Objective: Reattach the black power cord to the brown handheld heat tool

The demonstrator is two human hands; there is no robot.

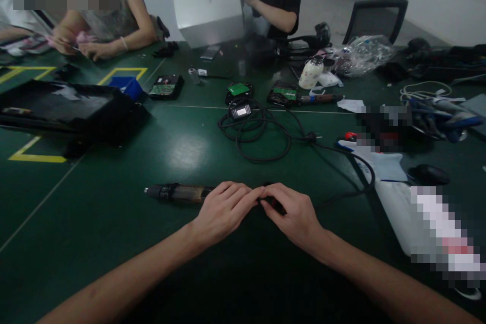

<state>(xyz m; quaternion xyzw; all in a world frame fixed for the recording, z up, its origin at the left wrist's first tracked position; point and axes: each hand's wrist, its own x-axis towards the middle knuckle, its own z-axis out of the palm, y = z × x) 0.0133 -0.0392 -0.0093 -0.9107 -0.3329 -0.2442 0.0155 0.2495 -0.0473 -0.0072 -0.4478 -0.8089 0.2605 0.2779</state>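
screwdriver [186, 193] under left hand [224, 210]; right hand [298, 212] near cord [341, 196]

Just the one camera, worn on the person's head, so it looks out from about their own eye level. It faces forward and tips down over the green table [114, 202], with the forearms [144, 267] angling in from the bottom edge. Left hand [226, 207] and right hand [294, 212] sit near the lens, a bit below center. The person in black [290, 2] across the table and the chair [375, 20] are way farther back, up top.
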